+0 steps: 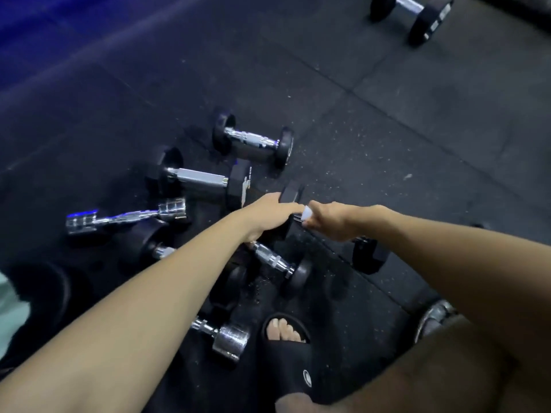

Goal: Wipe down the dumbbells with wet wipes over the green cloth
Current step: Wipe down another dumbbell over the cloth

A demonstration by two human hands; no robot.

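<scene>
We grip a black hex dumbbell (290, 195) with our left hand (269, 214), our right hand (325, 222) pinching a white wipe (307, 213) at its handle, six dumbbells crowding left, bare floor (417, 129) beyond, one dumbbell (413, 16) far off.

Both arms reach out over a dark rubber floor (387, 114). The left hand (268, 213) grips one black head of a hex dumbbell (293, 195); the right hand (331, 219) pinches a white wet wipe (307, 214) against its handle. Left of the hands lie a round-headed black dumbbell (253, 140), a larger black dumbbell (196, 178) and a chrome dumbbell (125, 217). Nearer, another chrome dumbbell (226, 338) lies beside a foot in a black sandal (286, 347). A further black dumbbell (413, 16) lies far right.
</scene>
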